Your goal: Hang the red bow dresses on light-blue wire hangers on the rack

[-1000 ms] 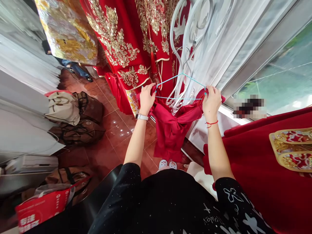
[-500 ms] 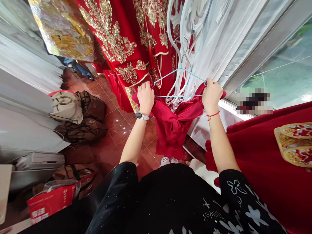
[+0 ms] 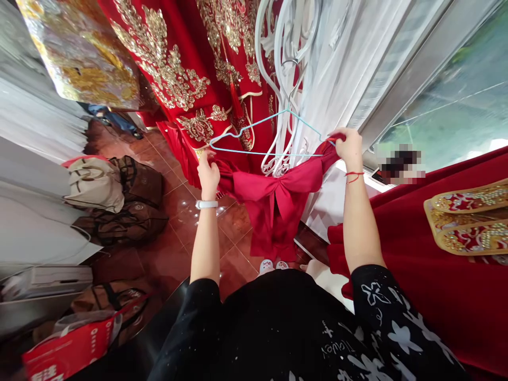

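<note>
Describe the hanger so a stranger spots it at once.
Start at the big window on the right and its white curtain. Left of the curtain, a plain red garment with a bow hangs between the left hand and right hand. The hanger is the thin pale-blue wire triangle above it, unlike the thick white scrollwork behind.

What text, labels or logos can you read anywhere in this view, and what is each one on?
On the black top: white script, seen upside down, looks like "Flower", not certain.
On the red bag: white characters, cut off by the frame edge and too blurred to read.
On the pixelated patch by the window: unreadable.
On the red dress, held by the left hand and right hand: no text.
</note>
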`<state>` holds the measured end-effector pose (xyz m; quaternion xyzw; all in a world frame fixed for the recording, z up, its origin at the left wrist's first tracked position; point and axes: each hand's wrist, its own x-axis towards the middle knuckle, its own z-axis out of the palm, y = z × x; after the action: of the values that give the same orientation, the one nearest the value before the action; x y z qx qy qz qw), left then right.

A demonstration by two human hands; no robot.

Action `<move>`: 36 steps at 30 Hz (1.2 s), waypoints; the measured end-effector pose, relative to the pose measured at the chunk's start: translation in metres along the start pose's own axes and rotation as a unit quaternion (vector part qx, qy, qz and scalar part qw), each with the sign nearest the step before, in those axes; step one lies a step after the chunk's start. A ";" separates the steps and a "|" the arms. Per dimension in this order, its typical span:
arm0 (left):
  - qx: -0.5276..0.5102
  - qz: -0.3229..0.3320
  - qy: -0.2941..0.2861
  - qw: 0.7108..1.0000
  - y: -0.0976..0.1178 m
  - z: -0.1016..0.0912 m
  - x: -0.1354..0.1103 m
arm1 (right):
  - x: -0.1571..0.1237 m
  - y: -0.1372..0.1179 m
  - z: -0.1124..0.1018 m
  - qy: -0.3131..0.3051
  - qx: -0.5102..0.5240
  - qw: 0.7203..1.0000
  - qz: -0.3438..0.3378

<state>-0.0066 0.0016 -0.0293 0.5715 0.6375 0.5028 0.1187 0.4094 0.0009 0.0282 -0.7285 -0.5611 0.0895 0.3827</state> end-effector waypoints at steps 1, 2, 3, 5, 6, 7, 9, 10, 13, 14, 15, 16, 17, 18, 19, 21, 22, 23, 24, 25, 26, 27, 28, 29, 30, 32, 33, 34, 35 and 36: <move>0.003 -0.005 -0.005 1.000 -0.007 0.000 -0.008 | -0.003 0.003 0.008 -0.009 0.016 1.000 -0.007; 0.009 -0.013 -0.011 1.000 -0.012 0.000 -0.016 | -0.006 0.006 0.016 -0.013 0.027 0.999 -0.018; 0.017 -0.021 -0.018 0.999 -0.017 0.000 -0.023 | -0.010 0.008 0.024 -0.012 0.035 0.999 -0.035; 0.032 -0.030 -0.034 0.998 -0.024 -0.002 -0.035 | -0.019 0.012 0.038 -0.007 0.035 0.997 -0.074; 0.037 -0.029 -0.045 0.998 -0.026 -0.003 -0.038 | -0.023 0.013 0.043 -0.010 0.029 0.995 -0.093; 0.043 -0.026 -0.059 0.997 -0.027 -0.004 -0.041 | -0.028 0.014 0.046 -0.019 0.021 0.993 -0.112; 0.057 -0.023 -0.091 0.994 -0.028 -0.004 -0.043 | -0.035 0.016 0.051 -0.042 0.009 0.990 -0.137; 0.063 -0.023 -0.106 0.992 -0.028 -0.003 -0.044 | -0.038 0.016 0.052 -0.051 0.007 0.988 -0.142; 0.072 -0.020 -0.138 0.988 -0.023 0.001 -0.044 | -0.039 0.015 0.057 -0.080 0.017 0.987 -0.137; 0.078 -0.020 -0.143 0.986 -0.021 0.003 -0.045 | -0.038 0.015 0.059 -0.090 0.019 0.987 -0.130; 0.089 -0.021 -0.145 0.985 -0.018 0.004 -0.046 | -0.036 0.015 0.061 -0.098 0.018 0.988 -0.121; 0.104 -0.026 -0.142 0.984 -0.016 0.005 -0.047 | -0.034 0.017 0.063 -0.101 0.012 0.988 -0.113; 0.121 -0.033 -0.135 0.983 -0.013 0.005 -0.049 | -0.032 0.019 0.065 -0.098 0.000 0.990 -0.104; 0.138 -0.039 -0.125 0.982 -0.012 0.004 -0.050 | -0.032 0.023 0.066 -0.089 -0.015 0.991 -0.095; 0.154 -0.040 -0.110 0.981 -0.011 0.004 -0.052 | -0.033 0.028 0.066 -0.077 -0.033 0.993 -0.083; 0.182 -0.022 -0.074 0.980 -0.011 0.003 -0.055 | -0.038 0.040 0.066 -0.050 -0.068 0.995 -0.055; 0.189 -0.010 -0.062 0.980 -0.013 0.003 -0.057 | -0.042 0.046 0.066 -0.043 -0.083 0.995 -0.039; 0.188 -0.002 -0.056 0.981 -0.015 0.004 -0.058 | -0.046 0.053 0.065 -0.039 -0.095 0.994 -0.024; 0.177 0.001 -0.057 0.983 -0.019 0.005 -0.059 | -0.051 0.059 0.065 -0.039 -0.105 0.994 -0.008; 0.152 -0.003 -0.064 0.986 -0.022 0.007 -0.059 | -0.056 0.064 0.065 -0.041 -0.114 0.993 0.008; 0.113 -0.014 -0.077 0.990 -0.026 0.010 -0.060 | -0.060 0.069 0.065 -0.041 -0.124 0.991 0.024; 0.063 -0.030 -0.092 0.993 -0.030 0.012 -0.059 | -0.064 0.073 0.066 -0.038 -0.134 0.989 0.040; 0.007 -0.050 -0.109 0.993 -0.033 0.015 -0.059 | -0.068 0.076 0.067 -0.034 -0.143 0.988 0.051; -0.049 -0.072 -0.129 0.988 -0.036 0.017 -0.059 | -0.072 0.078 0.068 -0.028 -0.149 0.987 0.058; -0.100 -0.094 -0.149 0.979 -0.038 0.020 -0.058 | -0.075 0.080 0.070 -0.021 -0.150 0.987 0.059; -0.173 -0.132 -0.189 0.958 -0.040 0.022 -0.058 | -0.082 0.082 0.074 -0.004 -0.139 0.989 0.051; -0.195 -0.145 -0.206 0.948 -0.040 0.022 -0.058 | -0.085 0.083 0.075 0.005 -0.129 0.991 0.045; -0.212 -0.153 -0.221 0.940 -0.040 0.022 -0.059 | -0.088 0.083 0.077 0.011 -0.121 0.992 0.038; -0.226 -0.158 -0.231 0.933 -0.040 0.022 -0.061 | -0.090 0.083 0.078 0.011 -0.117 0.993 0.028; -0.238 -0.158 -0.237 0.929 -0.039 0.022 -0.063 | -0.092 0.083 0.079 0.002 -0.117 0.993 0.019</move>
<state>0.0052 -0.0346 -0.0964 0.5210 0.5347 0.4645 0.4764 0.3948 -0.0509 -0.1088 -0.7787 -0.5534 0.0291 0.2942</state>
